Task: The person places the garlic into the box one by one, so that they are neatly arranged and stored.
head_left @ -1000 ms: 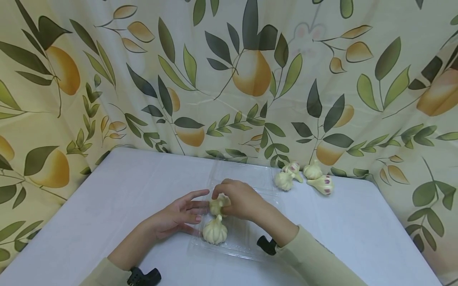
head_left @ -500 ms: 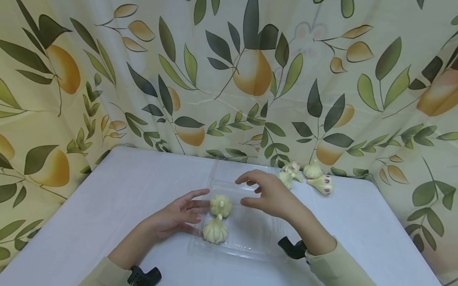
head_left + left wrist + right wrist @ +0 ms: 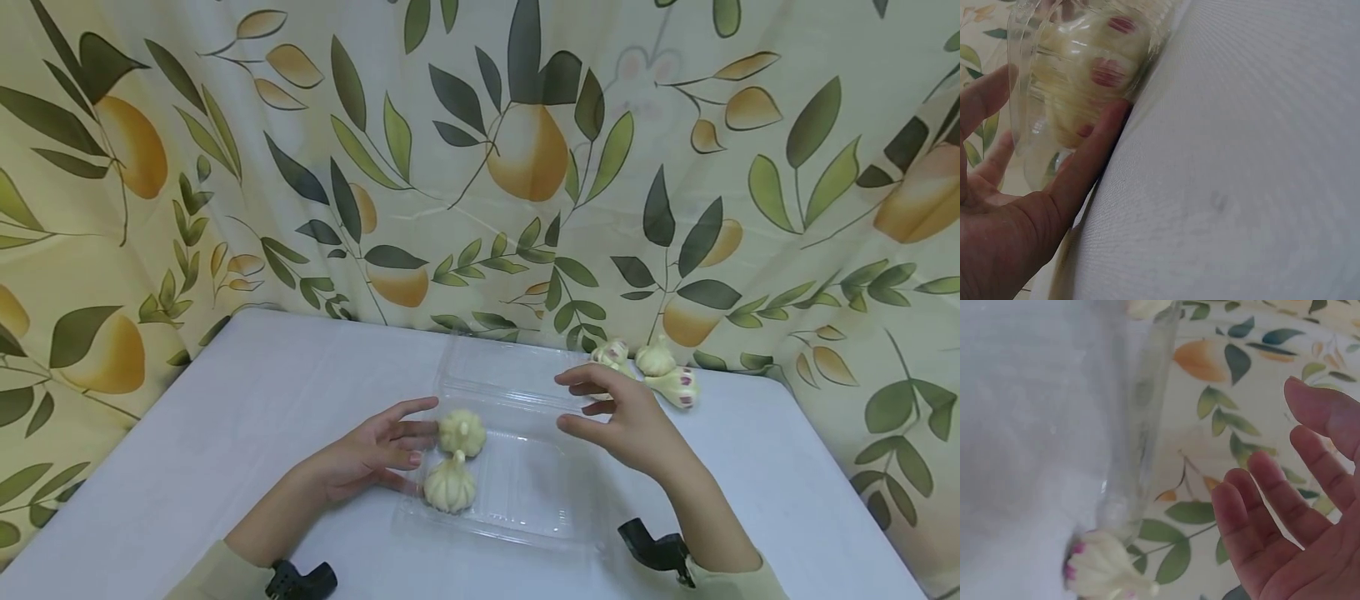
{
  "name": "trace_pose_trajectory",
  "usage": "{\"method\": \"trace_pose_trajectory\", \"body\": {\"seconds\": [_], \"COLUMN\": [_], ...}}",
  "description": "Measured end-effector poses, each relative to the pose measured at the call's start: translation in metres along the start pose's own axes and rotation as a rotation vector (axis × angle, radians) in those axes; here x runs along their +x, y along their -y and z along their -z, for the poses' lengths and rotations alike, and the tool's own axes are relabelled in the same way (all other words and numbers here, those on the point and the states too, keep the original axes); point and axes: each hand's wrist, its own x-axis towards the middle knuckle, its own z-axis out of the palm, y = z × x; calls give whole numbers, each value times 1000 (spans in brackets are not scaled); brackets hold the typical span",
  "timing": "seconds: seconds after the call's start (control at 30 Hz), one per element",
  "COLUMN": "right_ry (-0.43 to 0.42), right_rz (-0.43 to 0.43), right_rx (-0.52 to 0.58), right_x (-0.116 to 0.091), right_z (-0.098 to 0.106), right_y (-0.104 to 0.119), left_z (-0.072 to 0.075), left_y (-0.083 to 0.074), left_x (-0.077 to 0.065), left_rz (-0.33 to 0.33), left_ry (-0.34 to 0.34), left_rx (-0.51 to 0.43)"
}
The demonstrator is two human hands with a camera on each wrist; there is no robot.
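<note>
Two whitish garlic bulbs, an upper bulb (image 3: 462,432) and a lower bulb (image 3: 450,483), sit against the left side of a clear plastic box (image 3: 517,492). My left hand (image 3: 375,454) rests its spread fingers along the box's left wall. In the left wrist view, purple-marked garlic (image 3: 1104,62) shows through the plastic beside those fingers. My right hand (image 3: 630,417) hovers beyond the box's right side, holding nothing, fingers gently bent and thumb apart. It partly covers the loose bulbs behind it; one garlic bulb (image 3: 1104,565) appears below left of it in the right wrist view.
The box's clear lid (image 3: 502,367) lies folded back toward the curtain (image 3: 465,208). At the table's back right edge are several loose garlic bulbs, among them an upright bulb (image 3: 656,358) and a purple-spotted bulb (image 3: 677,387). A white cloth (image 3: 300,383) covers the table.
My right hand has let go of the upper garlic bulb in the box and moved right, toward the loose bulbs. That bulb now stands stem up. My left hand has stayed put.
</note>
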Motion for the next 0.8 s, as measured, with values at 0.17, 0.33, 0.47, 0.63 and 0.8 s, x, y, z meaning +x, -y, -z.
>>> {"method": "trace_pose_trajectory", "body": {"seconds": [0.17,0.33,0.47,0.63,0.8], "right_ry": [-50,-108,-165,-196,-222], "right_rz": [-41,-88,-112,-135,-165], "right_rx": [-19,-49,-70,-107,-123], "right_x": [-10,-16,-20,-22,-21], "right_z": [7,21,30,33,36], "right_y": [-20,-34,-40,-49,-58], "left_z": [0,1,1,2,1], "left_y": [0,1,2,1,1], "left_x": [1,1,0,-1,-1], "left_rz": [3,2,3,0,2], "left_ry": [2,8,8,2,-1], "left_rx": [-1,-2,-5,0,1]}}
